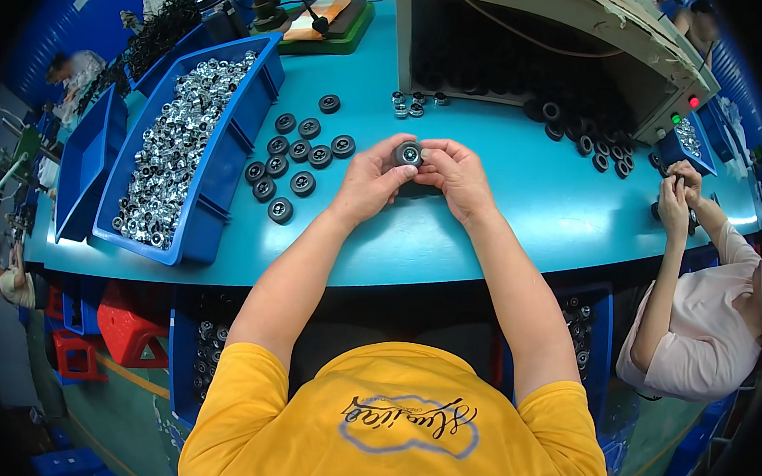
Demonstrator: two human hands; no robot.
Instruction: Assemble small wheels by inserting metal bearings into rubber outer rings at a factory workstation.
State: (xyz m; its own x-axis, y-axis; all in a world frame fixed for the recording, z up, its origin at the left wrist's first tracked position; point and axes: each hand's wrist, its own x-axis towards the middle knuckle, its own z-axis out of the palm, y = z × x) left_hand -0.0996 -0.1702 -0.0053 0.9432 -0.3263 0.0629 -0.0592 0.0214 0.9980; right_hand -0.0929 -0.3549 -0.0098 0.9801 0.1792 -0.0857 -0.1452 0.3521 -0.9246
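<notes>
Between my two hands, above the turquoise table [452, 216], is a small toy wheel [409, 154] with a black tyre and a silver hub. My left hand [372, 181] is closed on its left side, thumb below. The fingers of my right hand [453, 174] pinch its right edge. Left of my hands lies a loose group of several black wheels with silver hubs, one of them a wheel [302, 183] near my left forearm. Beyond my hands, several shiny silver hubs [400, 111] stand in front of a large box-shaped machine.
At the left a blue bin [199, 218] is full of silver hubs. The open machine [534, 12] has black tyres [585, 146] spilling from its mouth. A co-worker's hands [676, 193] work at the right. Blue crates [184, 348] stand below the table edge.
</notes>
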